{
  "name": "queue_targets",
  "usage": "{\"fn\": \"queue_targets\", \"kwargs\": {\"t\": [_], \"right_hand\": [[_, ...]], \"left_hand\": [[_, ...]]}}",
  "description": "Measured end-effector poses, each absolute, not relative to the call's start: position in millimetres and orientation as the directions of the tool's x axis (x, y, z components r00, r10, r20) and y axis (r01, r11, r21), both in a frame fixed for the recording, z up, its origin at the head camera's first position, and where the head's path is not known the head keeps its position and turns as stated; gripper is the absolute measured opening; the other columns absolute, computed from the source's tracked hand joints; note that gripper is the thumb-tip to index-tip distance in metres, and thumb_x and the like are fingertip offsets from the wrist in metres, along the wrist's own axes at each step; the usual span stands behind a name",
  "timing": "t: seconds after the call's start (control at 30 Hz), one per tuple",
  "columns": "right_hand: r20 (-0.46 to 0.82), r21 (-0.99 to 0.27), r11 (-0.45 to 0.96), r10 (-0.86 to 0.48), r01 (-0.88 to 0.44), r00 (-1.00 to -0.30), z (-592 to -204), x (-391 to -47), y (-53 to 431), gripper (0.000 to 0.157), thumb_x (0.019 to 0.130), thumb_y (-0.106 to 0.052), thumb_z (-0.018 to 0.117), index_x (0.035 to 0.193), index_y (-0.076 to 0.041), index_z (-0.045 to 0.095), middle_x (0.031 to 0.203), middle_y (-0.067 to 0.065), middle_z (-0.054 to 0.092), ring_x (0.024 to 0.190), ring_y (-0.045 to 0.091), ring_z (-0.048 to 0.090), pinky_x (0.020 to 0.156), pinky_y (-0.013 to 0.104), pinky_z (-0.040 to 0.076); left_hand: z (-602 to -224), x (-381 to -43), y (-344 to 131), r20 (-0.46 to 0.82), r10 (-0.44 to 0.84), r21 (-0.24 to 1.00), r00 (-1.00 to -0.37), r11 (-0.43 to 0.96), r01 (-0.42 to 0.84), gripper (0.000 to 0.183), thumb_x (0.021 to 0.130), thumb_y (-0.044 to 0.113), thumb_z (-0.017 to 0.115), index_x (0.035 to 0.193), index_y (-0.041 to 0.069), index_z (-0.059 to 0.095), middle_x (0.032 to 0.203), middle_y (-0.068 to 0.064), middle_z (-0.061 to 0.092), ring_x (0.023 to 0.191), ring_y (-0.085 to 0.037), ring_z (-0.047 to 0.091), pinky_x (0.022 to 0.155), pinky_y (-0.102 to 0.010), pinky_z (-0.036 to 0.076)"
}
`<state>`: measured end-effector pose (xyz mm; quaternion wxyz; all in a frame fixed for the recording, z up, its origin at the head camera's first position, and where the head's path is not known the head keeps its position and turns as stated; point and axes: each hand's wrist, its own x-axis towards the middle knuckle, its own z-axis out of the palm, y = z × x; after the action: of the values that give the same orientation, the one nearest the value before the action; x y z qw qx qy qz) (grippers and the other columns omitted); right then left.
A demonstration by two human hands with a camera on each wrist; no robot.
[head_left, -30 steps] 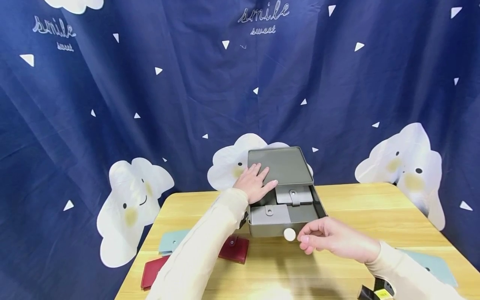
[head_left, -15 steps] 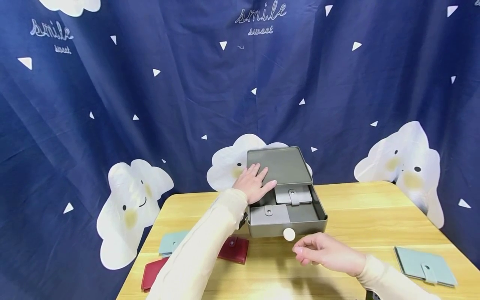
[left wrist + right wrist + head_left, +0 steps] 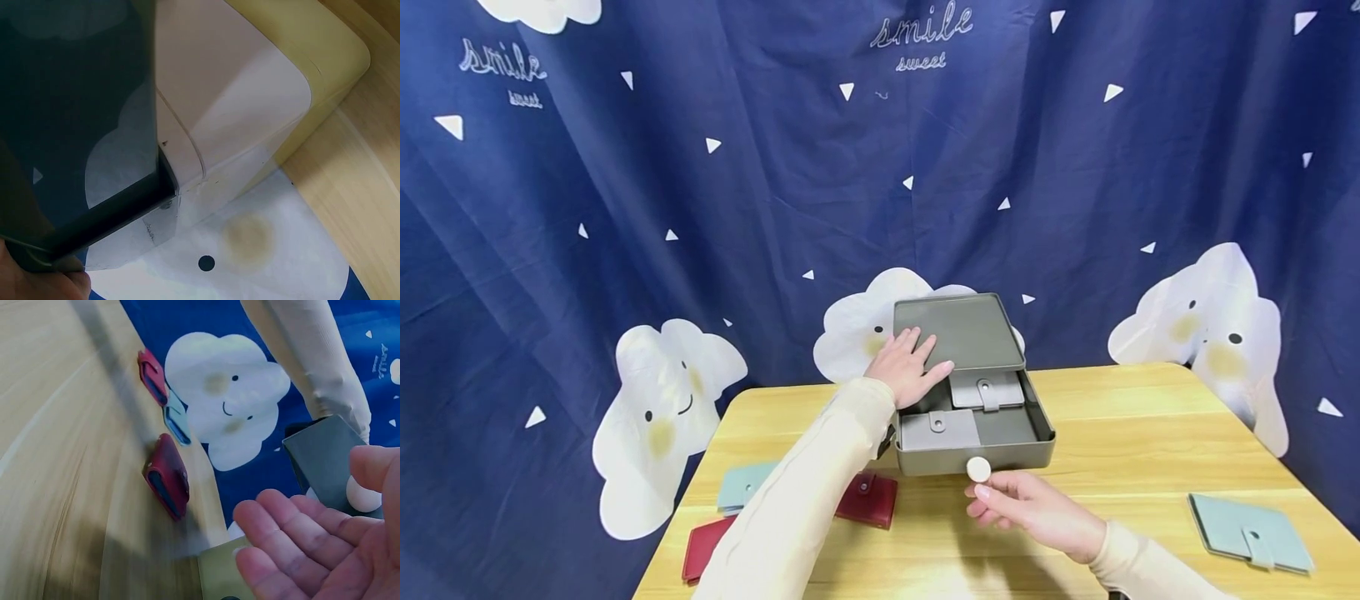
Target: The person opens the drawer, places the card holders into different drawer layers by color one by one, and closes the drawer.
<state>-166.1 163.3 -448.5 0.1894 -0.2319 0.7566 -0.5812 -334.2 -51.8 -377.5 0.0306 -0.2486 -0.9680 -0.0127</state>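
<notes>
A grey-green drawer is pulled out of a storage unit, with its round white knob on the front. Inside lie two grey snap wallets, one at the front left and one farther back. My left hand rests with spread fingers on the unit's grey-green top, at its left side. Just below the knob is my right hand, fingers relaxed and holding nothing. In the right wrist view its palm shows, with the thumb near the knob; contact is unclear.
A dark red wallet lies on the wooden table left of the drawer. Farther left are a teal wallet and a red one, partly behind the left sleeve. Another teal wallet lies at the right. A blue curtain hangs behind.
My right hand has moved left, from beside the knob to just under it, uncovering the right-hand teal wallet. The left hand and drawer have stayed put.
</notes>
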Motion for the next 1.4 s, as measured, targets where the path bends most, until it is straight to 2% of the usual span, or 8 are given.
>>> {"fn": "queue_targets", "kwargs": {"t": [0.17,0.6,1.4], "right_hand": [[0.007,-0.980,0.163,-0.549,-0.116,-0.836,-448.8,-167.1,161.0,0.035,0.103,-0.025,0.044,0.121,0.001,0.060,0.106,0.013,0.068,0.096,0.030,0.066,0.080,0.036,0.055],[0.046,-0.992,0.076,-0.524,-0.100,-0.851,-446.4,-166.3,156.3,0.036,0.104,-0.024,0.044,0.119,0.005,0.059,0.105,0.017,0.067,0.095,0.032,0.067,0.080,0.034,0.055],[0.066,-0.989,0.077,-0.519,-0.124,-0.852,-445.3,-179.2,153.9,0.036,0.104,-0.024,0.044,0.117,0.004,0.061,0.102,0.013,0.070,0.095,0.031,0.067,0.079,0.034,0.055]], "left_hand": [[-375.8,-333.2,-51.3,0.068,0.486,0.008,-0.871,0.873,0.488,0.077,0.095,0.069,0.015,0.153,0.019,0.027,0.158,-0.012,0.020,0.146,-0.027,0.014,0.118,-0.043,0.011],[-373.9,-337.8,-49.3,-0.027,0.459,0.030,-0.888,0.888,0.459,0.072,0.097,0.066,0.015,0.154,0.023,0.020,0.160,-0.009,0.012,0.147,-0.024,0.006,0.118,-0.042,0.006],[-371.1,-339.0,-47.0,-0.053,0.450,0.029,-0.892,0.893,0.449,0.076,0.094,0.070,0.014,0.155,0.024,0.019,0.160,-0.008,0.010,0.147,-0.024,0.005,0.118,-0.041,0.005]]}}
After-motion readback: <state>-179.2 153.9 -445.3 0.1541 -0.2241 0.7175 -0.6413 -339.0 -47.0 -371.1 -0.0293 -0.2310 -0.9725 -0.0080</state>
